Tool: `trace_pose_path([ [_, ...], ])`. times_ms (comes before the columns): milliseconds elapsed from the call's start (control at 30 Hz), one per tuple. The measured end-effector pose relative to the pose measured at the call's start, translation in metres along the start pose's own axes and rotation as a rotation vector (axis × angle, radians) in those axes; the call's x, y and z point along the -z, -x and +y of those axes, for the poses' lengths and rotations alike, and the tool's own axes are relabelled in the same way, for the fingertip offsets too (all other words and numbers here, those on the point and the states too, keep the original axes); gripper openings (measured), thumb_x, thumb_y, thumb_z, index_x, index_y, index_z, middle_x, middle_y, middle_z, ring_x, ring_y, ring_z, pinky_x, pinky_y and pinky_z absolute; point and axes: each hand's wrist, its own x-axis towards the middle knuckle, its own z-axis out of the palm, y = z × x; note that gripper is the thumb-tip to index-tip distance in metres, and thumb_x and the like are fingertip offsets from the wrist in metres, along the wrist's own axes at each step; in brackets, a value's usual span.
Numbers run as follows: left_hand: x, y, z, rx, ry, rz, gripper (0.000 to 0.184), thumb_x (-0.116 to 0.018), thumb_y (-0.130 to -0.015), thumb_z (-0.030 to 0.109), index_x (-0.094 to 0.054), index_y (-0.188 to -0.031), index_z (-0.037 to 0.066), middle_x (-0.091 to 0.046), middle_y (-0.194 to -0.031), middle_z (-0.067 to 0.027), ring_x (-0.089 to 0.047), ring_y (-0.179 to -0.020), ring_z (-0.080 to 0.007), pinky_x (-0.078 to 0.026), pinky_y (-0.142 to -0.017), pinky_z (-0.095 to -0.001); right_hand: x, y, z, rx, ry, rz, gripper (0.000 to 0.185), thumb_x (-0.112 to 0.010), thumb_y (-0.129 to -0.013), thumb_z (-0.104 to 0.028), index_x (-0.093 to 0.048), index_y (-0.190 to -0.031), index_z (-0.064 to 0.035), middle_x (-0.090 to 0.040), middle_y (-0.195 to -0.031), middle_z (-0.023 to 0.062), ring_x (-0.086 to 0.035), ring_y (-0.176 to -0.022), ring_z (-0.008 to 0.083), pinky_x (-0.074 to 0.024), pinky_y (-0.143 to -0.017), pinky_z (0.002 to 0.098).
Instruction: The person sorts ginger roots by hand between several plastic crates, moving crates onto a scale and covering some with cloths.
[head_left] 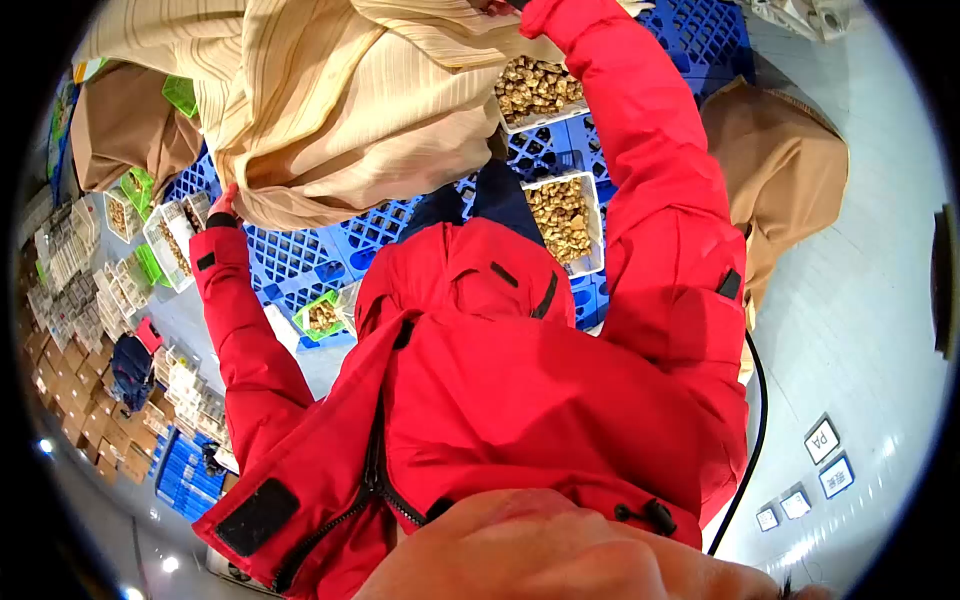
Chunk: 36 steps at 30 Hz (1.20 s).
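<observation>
A large beige striped cloth hangs in folds across the upper left and middle. My left hand is closed on the cloth's lower left edge, fingers partly hidden. At the top edge of the view my right hand grips the cloth's far right part; only a bit of it shows. Beneath and beside the cloth, a white crate and another white crate hold brown-gold shellfish-like pieces. A small green basket with similar pieces sits lower left, all on blue plastic pallets.
Brown cloths cover something at left and right. More white baskets and cardboard boxes fill the far left. A black cable runs down on the right, near small signs on a pale surface.
</observation>
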Motion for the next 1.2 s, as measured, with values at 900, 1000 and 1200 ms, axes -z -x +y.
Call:
trace_pose_path([
  [900, -0.464, 0.308, -0.110, -0.172, -0.289, -0.953, 0.022, -0.041, -0.080, 0.008, -0.050, -0.099, 0.000, -0.052, -0.092, -0.0034, -0.048, -0.085, -0.0093, -0.037, -0.076, -0.0211, -0.055, 0.105, 0.346, -0.356, -1.003, 0.100, 0.030, -0.054, -0.071, -0.026, -0.048, -0.091, -0.0050, -0.052, -0.095, 0.0150, -0.052, -0.084, 0.0281, -0.0432, -0.070, 0.0337],
  [1000, -0.470, 0.288, -0.130, -0.094, -0.303, -0.921, 0.022, -0.042, -0.081, 0.010, -0.049, -0.100, 0.001, -0.052, -0.093, -0.0038, -0.048, -0.087, -0.0099, -0.037, -0.077, -0.0218, -0.040, 0.082, 0.330, -0.161, 0.497, 0.070, 0.039, -0.062, -0.061, -0.028, -0.049, -0.089, -0.0053, -0.054, -0.082, 0.0132, -0.052, -0.077, 0.0300, -0.0433, -0.064, 0.0348],
  [1200, -0.507, 0.257, -0.151, -0.098, -0.050, -0.716, 0.031, -0.042, -0.083, 0.020, -0.044, -0.107, 0.001, -0.051, -0.102, -0.0087, -0.048, -0.090, -0.0151, -0.037, -0.078, -0.0261, -0.051, 0.044, 0.382, -0.015, -0.219, 0.006, 0.041, -0.063, -0.060, -0.022, -0.048, -0.096, -0.0103, -0.053, -0.090, 0.0132, -0.049, -0.087, 0.0305, -0.0417, -0.073, 0.0341],
])
